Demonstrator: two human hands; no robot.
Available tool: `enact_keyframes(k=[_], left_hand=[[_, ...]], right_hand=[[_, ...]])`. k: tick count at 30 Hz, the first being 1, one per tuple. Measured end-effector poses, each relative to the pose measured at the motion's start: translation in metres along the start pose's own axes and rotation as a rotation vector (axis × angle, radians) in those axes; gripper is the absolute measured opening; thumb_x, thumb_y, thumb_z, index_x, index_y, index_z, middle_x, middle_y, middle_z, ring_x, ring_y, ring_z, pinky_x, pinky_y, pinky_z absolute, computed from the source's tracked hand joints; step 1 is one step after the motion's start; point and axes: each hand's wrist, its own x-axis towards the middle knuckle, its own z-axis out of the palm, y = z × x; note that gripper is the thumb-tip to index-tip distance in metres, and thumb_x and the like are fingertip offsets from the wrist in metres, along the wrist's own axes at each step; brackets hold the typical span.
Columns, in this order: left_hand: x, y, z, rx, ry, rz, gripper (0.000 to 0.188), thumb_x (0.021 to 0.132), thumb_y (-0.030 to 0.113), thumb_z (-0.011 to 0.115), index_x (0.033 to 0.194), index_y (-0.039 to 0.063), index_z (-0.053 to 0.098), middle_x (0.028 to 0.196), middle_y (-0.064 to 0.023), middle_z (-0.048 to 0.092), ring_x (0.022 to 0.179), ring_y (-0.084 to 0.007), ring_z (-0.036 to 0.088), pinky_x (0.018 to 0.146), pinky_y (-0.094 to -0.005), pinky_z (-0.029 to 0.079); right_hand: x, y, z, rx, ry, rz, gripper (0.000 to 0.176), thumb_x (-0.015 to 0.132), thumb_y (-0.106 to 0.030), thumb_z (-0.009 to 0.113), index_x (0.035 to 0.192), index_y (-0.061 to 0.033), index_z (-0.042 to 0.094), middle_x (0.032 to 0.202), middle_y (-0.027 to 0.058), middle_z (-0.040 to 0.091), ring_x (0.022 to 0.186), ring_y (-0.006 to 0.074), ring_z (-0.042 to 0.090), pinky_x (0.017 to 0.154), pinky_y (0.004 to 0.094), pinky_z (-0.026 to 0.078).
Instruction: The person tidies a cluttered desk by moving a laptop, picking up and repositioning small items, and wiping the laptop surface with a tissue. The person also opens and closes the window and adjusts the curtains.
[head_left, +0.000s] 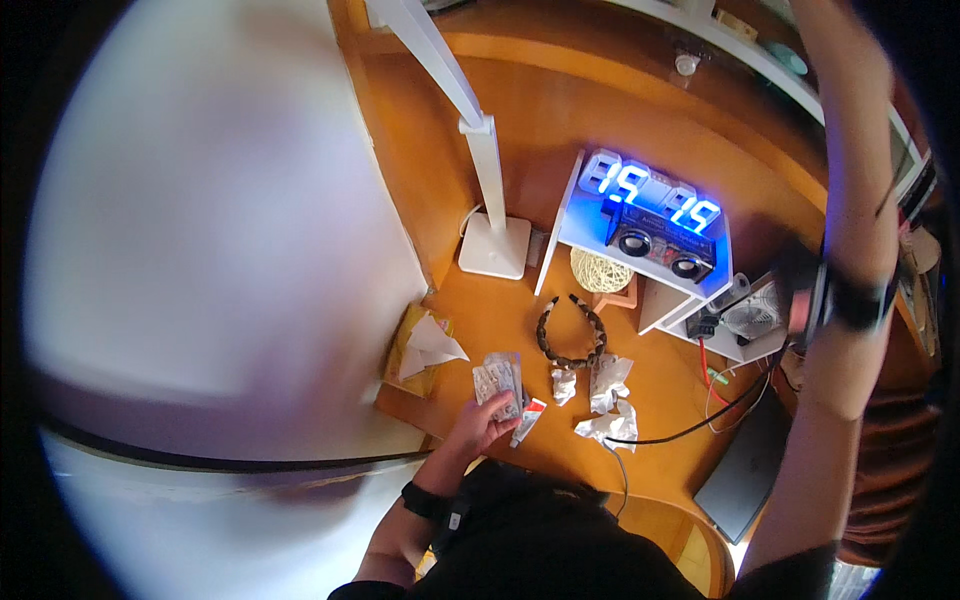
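My left hand (484, 427) grips a small stack of flat, silvery packets (495, 379), perhaps blister packs, with the thumb on top. Just right of the fingers, a white and red tube (529, 421) lies on the wooden desk (480, 315). To the left of the packets is a yellow tissue pack (411, 375) with a white tissue sticking out. My right arm reaches up along the right side, a black band around it, and its hand is beyond the picture's upper edge.
Crumpled white tissues (609, 427) and a braided headband (541, 337) lie on the desk. Behind stand a white desk lamp (495, 249) and a white shelf (551, 240) carrying a lit digital clock (652, 187) and a speaker (660, 244). A black cable (694, 429) crosses the right side.
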Motion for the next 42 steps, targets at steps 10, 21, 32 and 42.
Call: enact_keyframes(k=[10, 21, 32, 42], left_hand=[[0.024, -0.003, -0.068, 0.629, 0.317, 0.228, 0.047, 0.081, 0.01, 0.064, 0.122, 0.002, 0.044, 0.105, -0.0109, 0.059, 0.089, -0.0229, 0.062, 0.072, -0.0366, 0.056], [-0.01, 0.002, -0.121, 0.66, 0.436, 0.713, 0.054, 0.078, 0.006, 0.066, 0.125, -0.001, 0.039, 0.112, -0.0112, 0.053, 0.094, -0.0176, 0.057, 0.081, -0.0307, 0.05], [0.024, 0.029, -0.113, 0.716, 0.555, 0.766, 0.045, 0.077, 0.007, 0.065, 0.117, 0.0, 0.045, 0.106, -0.0107, 0.057, 0.091, -0.0172, 0.059, 0.079, -0.0304, 0.049], [0.002, -0.008, -0.108, 1.183, 0.4, 0.471, 0.046, 0.074, 0.016, 0.067, 0.113, -0.001, 0.049, 0.101, -0.0202, 0.062, 0.093, -0.0312, 0.062, 0.082, -0.0387, 0.049]], right_hand=[[-0.307, -0.047, -0.076, 0.517, -0.876, 0.807, 0.012, 0.074, -0.001, 0.074, 0.085, -0.0027, 0.069, 0.081, 0.0118, 0.068, 0.073, 0.0228, 0.067, 0.064, 0.0296, 0.05], [-0.417, -0.048, -0.118, 0.481, -0.554, 1.479, 0.013, 0.089, -0.003, 0.059, 0.097, 0.0067, 0.063, 0.087, 0.0111, 0.068, 0.082, 0.0158, 0.065, 0.076, 0.0251, 0.051], [-0.417, -0.046, -0.109, 0.534, -0.577, 1.417, 0.013, 0.09, -0.003, 0.058, 0.097, 0.007, 0.062, 0.086, 0.0112, 0.068, 0.081, 0.0161, 0.065, 0.075, 0.0254, 0.052], [-0.43, -0.056, -0.105, 0.576, -0.602, 1.472, 0.015, 0.09, -0.005, 0.058, 0.099, 0.0071, 0.062, 0.087, 0.0101, 0.068, 0.084, 0.0161, 0.064, 0.078, 0.0251, 0.05]])
